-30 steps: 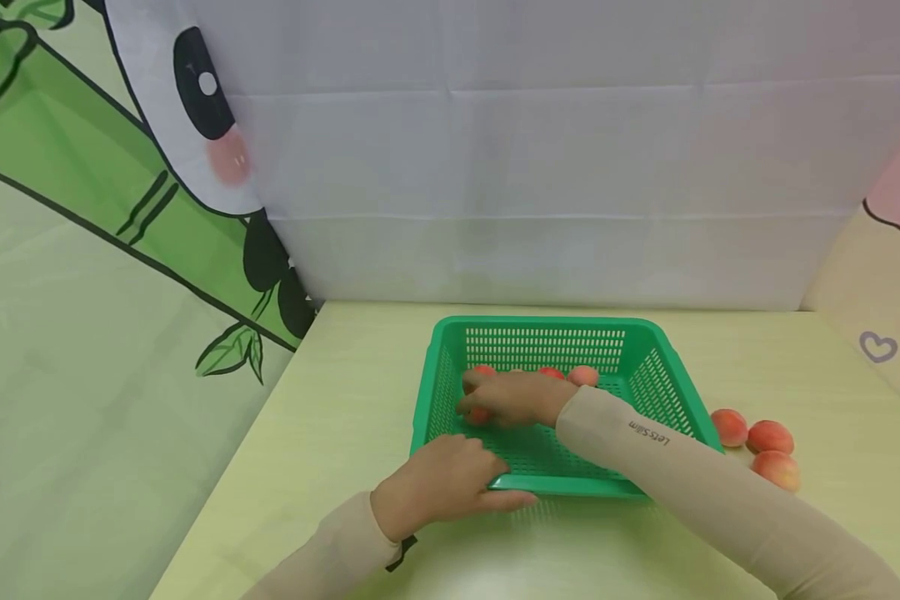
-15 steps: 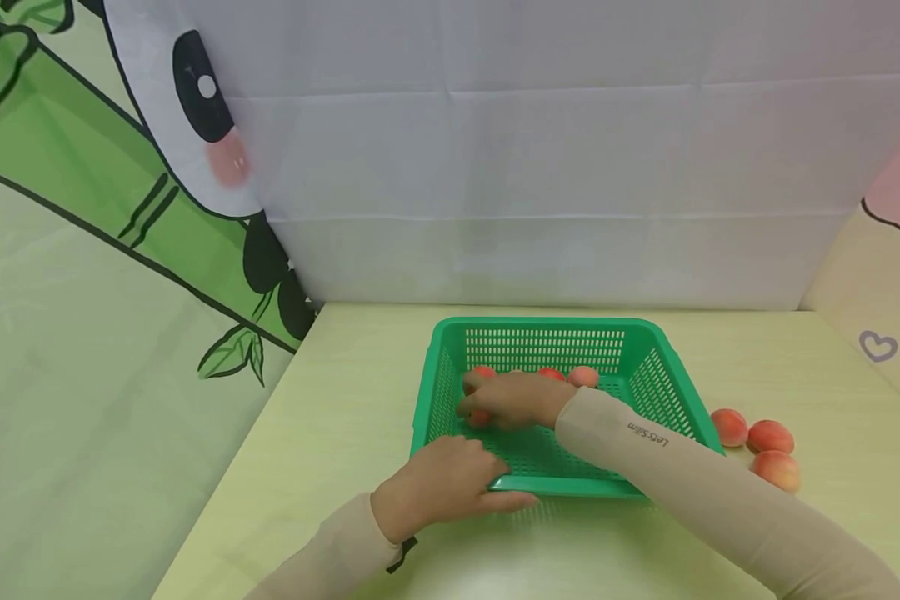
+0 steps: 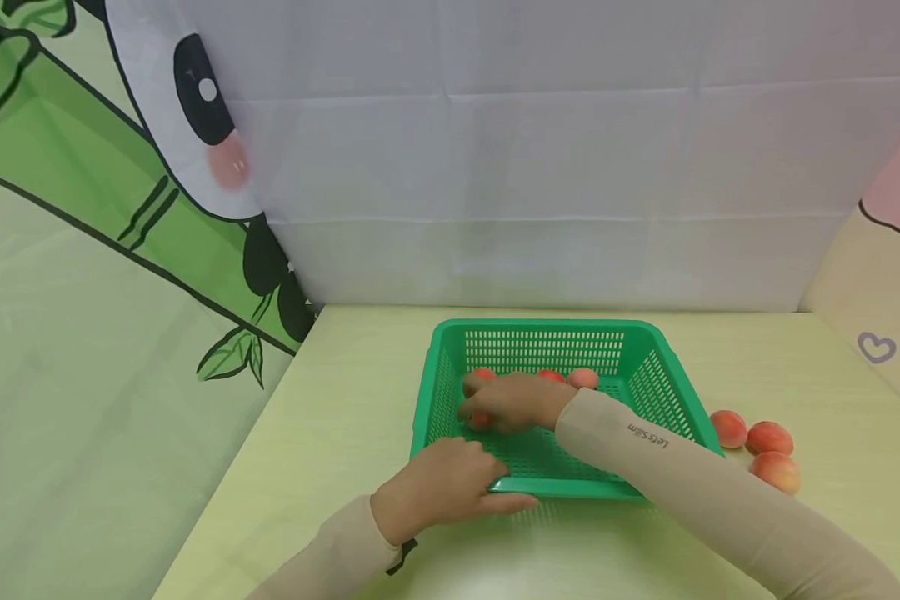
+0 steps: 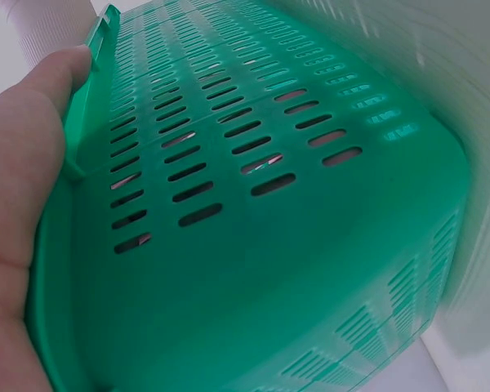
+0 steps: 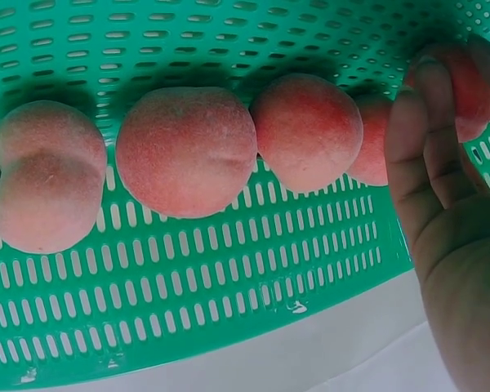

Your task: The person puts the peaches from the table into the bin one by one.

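Observation:
A green plastic basket [image 3: 570, 487] with slotted walls stands on the table. My left hand [image 3: 446, 483] grips its near-left corner rim, thumb outside along the front; the left wrist view shows this hand [image 4: 20, 196] against the rim beside the basket's outer wall [image 4: 229, 286]. Inside the basket, at its left side, my right hand [image 3: 517, 400] holds a peach [image 3: 480, 419] with its fingers. In the right wrist view that peach [image 5: 471, 102] is partly covered by the fingers. Several other peaches [image 5: 188, 151] sit in a row along the far wall, partly hidden by the right hand in the head view.
To the right of the basket, three peaches [image 3: 771, 437] lie close together on the pale yellow table [image 3: 330, 400]. A light cloth [image 3: 540, 167] hangs behind the table, and a printed green cloth [image 3: 120, 375] covers the left side. The right forearm crosses over the basket's front-right rim.

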The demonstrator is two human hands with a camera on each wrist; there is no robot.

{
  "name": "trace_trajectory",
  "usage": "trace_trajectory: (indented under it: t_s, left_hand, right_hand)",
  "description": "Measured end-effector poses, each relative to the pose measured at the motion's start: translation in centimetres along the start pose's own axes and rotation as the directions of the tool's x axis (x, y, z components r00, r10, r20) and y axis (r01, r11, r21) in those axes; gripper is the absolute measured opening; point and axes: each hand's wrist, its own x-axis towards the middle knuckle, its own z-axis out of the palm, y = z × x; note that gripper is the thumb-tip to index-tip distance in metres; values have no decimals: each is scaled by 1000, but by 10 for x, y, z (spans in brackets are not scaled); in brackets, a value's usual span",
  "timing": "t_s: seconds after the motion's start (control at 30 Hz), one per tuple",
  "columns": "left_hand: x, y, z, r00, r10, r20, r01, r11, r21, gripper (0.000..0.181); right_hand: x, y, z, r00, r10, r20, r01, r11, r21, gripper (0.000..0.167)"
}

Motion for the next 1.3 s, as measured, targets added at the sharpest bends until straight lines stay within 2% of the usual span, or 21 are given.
trace_trajectory:
  t_s: [0.13, 0.23, 0.33, 0.4, 0.6, 0.77, 0.93, 1.07, 1.13, 1.3]
  left_hand:
    - [1, 0, 1, 1000, -8, 0, 8, 1000, -1, 66]
    - [1, 1, 2, 1000, -21, 12, 21, 1000, -5, 65]
    - [2, 1, 2, 999, -32, 30, 32, 999, -9, 65]
    - [3, 1, 2, 998, -41, 43, 41, 999, -16, 65]
    - [6, 1, 0, 998, -46, 45, 48, 998, -36, 64]
    - [7, 3, -1, 998, -48, 45, 50, 998, -25, 63]
    - [7, 4, -1, 996, -61, 59, 63, 998, -31, 62]
    - [8, 3, 0, 993, -82, 83, 85, 995, -43, 62]
    - [8, 3, 1, 994, -78, 78, 82, 996, -43, 62]
    - [7, 3, 1, 996, -70, 52, 71, 997, -33, 63]
  right_hand:
    - [-1, 3, 0, 1000, -17, -13, 17, 1000, 14, 41]
    - [-4, 5, -3, 999, -29, -34, 30, 999, 45, 34]
    - [-9, 7, -10, 998, -24, -61, 27, 998, 58, 28]
    - [-13, 8, -17, 997, -13, -80, 18, 998, 64, 31]
    - [-36, 18, -45, 989, 72, -130, -57, 992, 116, 47]
    - [-63, 25, -63, 966, 102, -236, -74, 989, 125, 50]
    - [-90, 24, -72, 921, 90, -379, -58, 994, 95, 48]
    - [-118, 24, -77, 874, 110, -473, -60, 991, 119, 48]
    - [-135, 25, -78, 834, 119, -538, -53, 989, 138, 50]
    - [-174, 32, -81, 706, 113, -699, -34, 991, 126, 64]
